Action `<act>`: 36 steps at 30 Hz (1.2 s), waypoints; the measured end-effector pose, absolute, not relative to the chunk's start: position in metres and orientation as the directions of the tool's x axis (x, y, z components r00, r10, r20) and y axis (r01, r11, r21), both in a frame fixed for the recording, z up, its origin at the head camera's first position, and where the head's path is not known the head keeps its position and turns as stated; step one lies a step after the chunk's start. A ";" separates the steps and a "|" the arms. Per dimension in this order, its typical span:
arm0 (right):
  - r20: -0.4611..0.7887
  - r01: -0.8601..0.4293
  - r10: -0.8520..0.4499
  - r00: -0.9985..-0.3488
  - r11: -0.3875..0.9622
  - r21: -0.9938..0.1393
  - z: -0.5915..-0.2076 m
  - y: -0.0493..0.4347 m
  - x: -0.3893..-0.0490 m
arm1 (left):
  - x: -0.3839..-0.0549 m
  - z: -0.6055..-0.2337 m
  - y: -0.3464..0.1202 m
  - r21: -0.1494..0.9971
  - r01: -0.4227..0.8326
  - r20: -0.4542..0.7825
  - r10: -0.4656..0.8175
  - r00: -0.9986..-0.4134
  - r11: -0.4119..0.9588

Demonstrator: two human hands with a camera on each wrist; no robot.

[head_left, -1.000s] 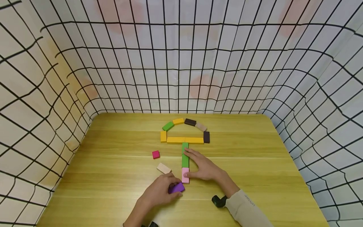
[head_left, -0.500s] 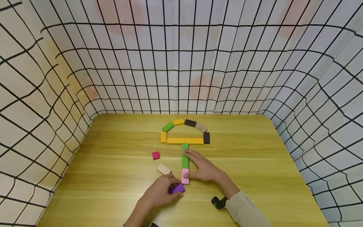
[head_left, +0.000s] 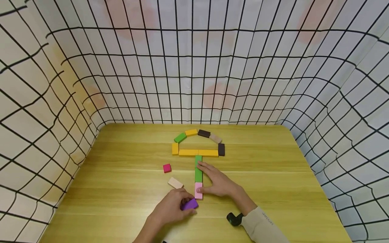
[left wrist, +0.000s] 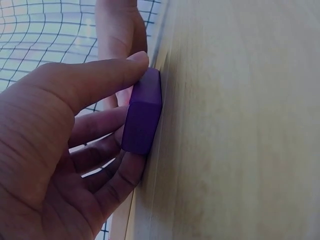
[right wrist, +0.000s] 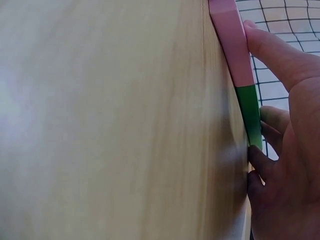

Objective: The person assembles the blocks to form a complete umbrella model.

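My left hand (head_left: 171, 206) holds a purple block (head_left: 190, 204) between thumb and curled fingers, at the near end of a straight column of blocks. In the left wrist view the thumb lies along the top edge of that block. My right hand (head_left: 219, 180) rests on the column, its thumb on the pink block (head_left: 198, 194) and its fingertips on the green blocks (head_left: 198, 176). The right wrist view shows the pink block end to end with a green block (right wrist: 248, 112). Two yellow blocks (head_left: 188, 153) lie crosswise at the column's far end.
Beyond the yellow row, several green, yellow, black and beige blocks (head_left: 215, 138) form an arch. A red block (head_left: 167, 168) and a plain wooden block (head_left: 175, 183) lie left of the column. Black mesh (head_left: 191, 77) surrounds the wooden table (head_left: 273, 162) on three sides.
The whole scene sits slightly lower in the head view. Both hands and the blocks keep practically the same places relative to one another.
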State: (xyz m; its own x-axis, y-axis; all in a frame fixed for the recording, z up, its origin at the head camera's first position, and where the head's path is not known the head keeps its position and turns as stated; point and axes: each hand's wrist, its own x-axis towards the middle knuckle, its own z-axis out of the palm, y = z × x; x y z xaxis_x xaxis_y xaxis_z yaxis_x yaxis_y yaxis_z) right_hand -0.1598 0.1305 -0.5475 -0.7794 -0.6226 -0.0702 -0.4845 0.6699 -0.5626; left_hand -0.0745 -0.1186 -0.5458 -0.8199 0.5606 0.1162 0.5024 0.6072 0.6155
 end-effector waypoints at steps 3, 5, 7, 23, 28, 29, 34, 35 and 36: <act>-0.068 -0.485 -0.623 -0.779 0.668 -0.565 -0.548 0.131 -0.160 | -0.075 -0.545 -0.119 0.612 0.506 0.121 0.560 -0.820 0.608; -0.067 -0.484 -0.623 -0.779 0.666 -0.568 -0.548 0.131 -0.160 | -0.075 -0.545 -0.119 0.610 0.507 0.122 0.560 -0.820 0.609; -0.068 -0.483 -0.623 -0.780 0.667 -0.567 -0.548 0.131 -0.159 | -0.075 -0.545 -0.118 0.609 0.507 0.121 0.560 -0.820 0.610; -0.066 -0.479 -0.621 -0.781 0.663 -0.575 -0.550 0.131 -0.160 | -0.074 -0.544 -0.116 0.604 0.507 0.112 0.564 -0.818 0.615; -0.062 -0.482 -0.625 -0.778 0.657 -0.579 -0.551 0.132 -0.159 | -0.073 -0.544 -0.116 0.610 0.492 0.096 0.559 -0.824 0.621; -0.062 -0.482 -0.625 -0.778 0.657 -0.579 -0.551 0.132 -0.159 | -0.073 -0.543 -0.116 0.613 0.488 0.092 0.557 -0.825 0.622; -0.060 -0.483 -0.623 -0.780 0.660 -0.576 -0.554 0.131 -0.161 | -0.073 -0.543 -0.116 0.628 0.472 0.082 0.551 -0.830 0.619; -0.059 -0.482 -0.623 -0.780 0.658 -0.578 -0.554 0.131 -0.161 | -0.074 -0.542 -0.117 0.636 0.474 0.088 0.553 -0.829 0.609; -0.058 -0.482 -0.623 -0.780 0.658 -0.578 -0.554 0.131 -0.161 | -0.075 -0.541 -0.119 0.645 0.475 0.094 0.554 -0.827 0.599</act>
State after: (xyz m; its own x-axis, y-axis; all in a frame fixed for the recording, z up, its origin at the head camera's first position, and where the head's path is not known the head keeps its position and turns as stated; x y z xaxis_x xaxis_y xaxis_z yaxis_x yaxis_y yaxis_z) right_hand -0.1613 0.1309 -0.5542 -0.7803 -0.6227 -0.0579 -0.4823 0.6581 -0.5782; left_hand -0.0750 -0.1187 -0.5415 -0.8271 0.5541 0.0944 0.4747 0.5988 0.6451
